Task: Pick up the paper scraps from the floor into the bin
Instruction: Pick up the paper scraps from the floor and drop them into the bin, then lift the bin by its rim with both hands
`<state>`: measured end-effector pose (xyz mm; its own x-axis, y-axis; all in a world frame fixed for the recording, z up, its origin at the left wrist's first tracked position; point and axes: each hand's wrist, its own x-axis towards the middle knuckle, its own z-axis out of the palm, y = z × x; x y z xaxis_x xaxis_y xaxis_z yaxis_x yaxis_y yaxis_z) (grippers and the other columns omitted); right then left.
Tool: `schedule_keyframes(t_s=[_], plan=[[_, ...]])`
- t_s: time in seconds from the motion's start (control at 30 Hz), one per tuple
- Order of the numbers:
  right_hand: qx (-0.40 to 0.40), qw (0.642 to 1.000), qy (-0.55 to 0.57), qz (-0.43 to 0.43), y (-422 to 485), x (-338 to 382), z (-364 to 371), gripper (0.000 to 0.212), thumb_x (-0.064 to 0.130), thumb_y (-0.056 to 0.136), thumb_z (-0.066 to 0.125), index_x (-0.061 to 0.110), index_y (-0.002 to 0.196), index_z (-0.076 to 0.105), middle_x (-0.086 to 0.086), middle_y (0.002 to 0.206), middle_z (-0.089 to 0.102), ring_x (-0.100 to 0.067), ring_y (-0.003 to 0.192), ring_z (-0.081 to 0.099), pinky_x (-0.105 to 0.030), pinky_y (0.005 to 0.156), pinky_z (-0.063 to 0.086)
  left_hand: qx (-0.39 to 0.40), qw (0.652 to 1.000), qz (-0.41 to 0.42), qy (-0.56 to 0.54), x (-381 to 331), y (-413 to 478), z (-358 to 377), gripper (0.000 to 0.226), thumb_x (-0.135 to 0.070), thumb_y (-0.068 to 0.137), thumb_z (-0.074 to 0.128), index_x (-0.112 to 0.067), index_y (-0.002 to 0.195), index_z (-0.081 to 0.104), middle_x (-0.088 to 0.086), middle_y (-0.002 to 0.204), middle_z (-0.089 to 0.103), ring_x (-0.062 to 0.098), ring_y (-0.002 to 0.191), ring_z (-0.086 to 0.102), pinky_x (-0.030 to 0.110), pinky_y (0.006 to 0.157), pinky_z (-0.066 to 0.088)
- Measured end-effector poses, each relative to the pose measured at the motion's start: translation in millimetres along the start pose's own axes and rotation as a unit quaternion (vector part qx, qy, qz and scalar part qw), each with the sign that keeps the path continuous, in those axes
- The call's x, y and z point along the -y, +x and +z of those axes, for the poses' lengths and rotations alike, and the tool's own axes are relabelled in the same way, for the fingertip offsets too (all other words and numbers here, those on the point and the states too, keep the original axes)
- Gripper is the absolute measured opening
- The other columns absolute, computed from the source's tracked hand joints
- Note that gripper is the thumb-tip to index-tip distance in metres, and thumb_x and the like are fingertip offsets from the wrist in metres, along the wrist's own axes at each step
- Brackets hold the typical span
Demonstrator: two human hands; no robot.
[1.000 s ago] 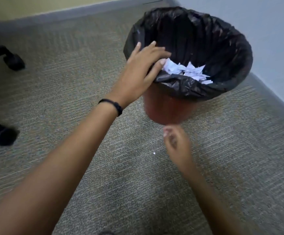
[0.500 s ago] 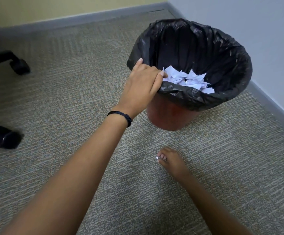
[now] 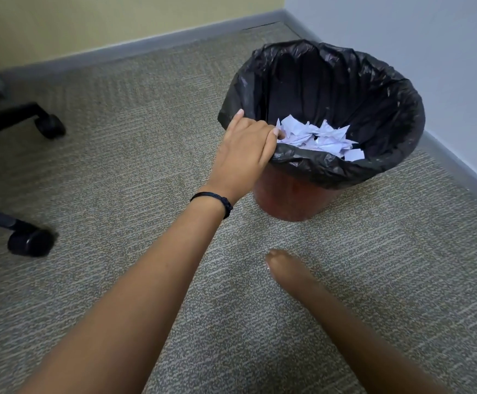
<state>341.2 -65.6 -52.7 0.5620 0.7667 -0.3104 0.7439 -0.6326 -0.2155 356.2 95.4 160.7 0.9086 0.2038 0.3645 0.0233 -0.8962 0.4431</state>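
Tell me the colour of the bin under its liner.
Reddish-brown bin, in the head view.

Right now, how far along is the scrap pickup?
Nearly done: a pile of paper scraps sits in the bin. Left hand grips the rim; right hand is down at the carpet, blurred, contents unclear. No loose scraps visible on the floor.

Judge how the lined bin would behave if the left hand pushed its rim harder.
The bin tapers to a narrow base and already leans, so it would probably tip. It holds only paper scraps, likely light. The left hand grips thin liner, which may slip.
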Motion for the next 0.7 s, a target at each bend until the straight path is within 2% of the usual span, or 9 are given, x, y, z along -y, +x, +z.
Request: schedule_keyframes(t_s=[0.1,0.17,0.23,0.3,0.37,0.43,0.53,0.63,0.7], plan=[[0.033,0.999,0.035,-0.004,-8,-2,2,0.029,0.003,0.091,0.04,0.001,0.119,0.05,-0.018,0.129,0.05,-0.026,0.121,0.045,-0.032,0.102,0.036,0.002,1.0,-0.003,0.005,1,0,0,0.039,-0.023,0.102,0.028,-0.019,0.109,0.066,-0.006,0.102,0.066,0.013,0.107,0.051,0.023,0.116,0.004],[0.06,0.99,0.125,0.033,-19,-9,-7,0.013,0.006,0.091,0.041,0.008,0.095,0.053,-0.016,0.109,0.056,-0.025,0.105,0.051,-0.034,0.092,0.041,0.003,1.0,-0.003,0.003,2,-1,-1,0.038,-0.023,0.102,0.028,-0.019,0.109,0.066,-0.005,0.102,0.066,0.014,0.107,0.051,0.024,0.116,0.005],[0.101,0.968,0.22,0.07,-33,-18,-28,0.015,0.01,0.092,0.047,0.016,0.078,0.05,-0.003,0.086,0.054,-0.018,0.083,0.052,-0.031,0.075,0.044,0.004,1.0,-0.004,0.004,1,0,-2,0.038,-0.023,0.103,0.028,-0.019,0.109,0.065,-0.004,0.103,0.066,0.015,0.108,0.05,0.024,0.116,0.004],[0.122,0.934,0.327,0.074,-49,-21,-63,0.018,0.013,0.092,0.052,0.019,0.076,0.052,0.001,0.078,0.055,-0.013,0.072,0.052,-0.025,0.067,0.043,0.002,1.0,-0.005,0.008,1,0,-1,0.038,-0.023,0.103,0.028,-0.019,0.109,0.065,-0.004,0.103,0.066,0.015,0.108,0.05,0.023,0.115,0.003],[0.092,0.912,0.395,0.06,-62,-17,-102,0.014,0.014,0.093,0.051,0.017,0.08,0.056,-0.005,0.081,0.062,-0.023,0.076,0.059,-0.029,0.074,0.049,0.0,1.0,-0.003,0.01,1,1,0,0.038,-0.022,0.102,0.028,-0.019,0.108,0.065,-0.003,0.102,0.066,0.015,0.107,0.051,0.024,0.115,0.004],[0.032,0.895,0.442,0.045,-73,-10,-144,0.01,0.014,0.09,0.053,0.016,0.082,0.058,-0.009,0.087,0.067,-0.034,0.089,0.062,-0.044,0.087,0.051,0.0,1.0,-0.002,0.008,2,1,1,0.038,-0.021,0.102,0.028,-0.018,0.108,0.066,-0.003,0.102,0.066,0.016,0.106,0.051,0.025,0.116,0.005],[-0.15,0.866,0.476,-0.034,-88,0,-204,0.012,0.009,0.088,0.055,0.014,0.079,0.058,-0.012,0.078,0.063,-0.042,0.079,0.057,-0.054,0.075,0.048,0.0,1.0,0.001,0.014,2,1,0,0.038,-0.022,0.102,0.028,-0.019,0.109,0.066,-0.003,0.103,0.066,0.016,0.107,0.052,0.025,0.116,0.005],[-0.435,0.791,0.425,-0.065,-91,2,-243,0.016,0.001,0.089,0.051,0.017,0.085,0.055,-0.009,0.073,0.058,-0.03,0.068,0.058,-0.039,0.063,0.049,0.0,1.0,0.004,0.02,3,0,1,0.039,-0.022,0.103,0.027,-0.019,0.109,0.065,-0.004,0.103,0.066,0.015,0.107,0.051,0.024,0.116,0.004],[-0.541,0.762,0.354,-0.025,-77,-9,-249,0.018,0.004,0.091,0.048,0.019,0.096,0.056,-0.007,0.081,0.059,-0.022,0.072,0.058,-0.029,0.064,0.048,0.001,1.0,0.005,0.021,4,0,0,0.039,-0.022,0.103,0.027,-0.019,0.109,0.065,-0.004,0.103,0.065,0.015,0.107,0.051,0.024,0.116,0.004]])
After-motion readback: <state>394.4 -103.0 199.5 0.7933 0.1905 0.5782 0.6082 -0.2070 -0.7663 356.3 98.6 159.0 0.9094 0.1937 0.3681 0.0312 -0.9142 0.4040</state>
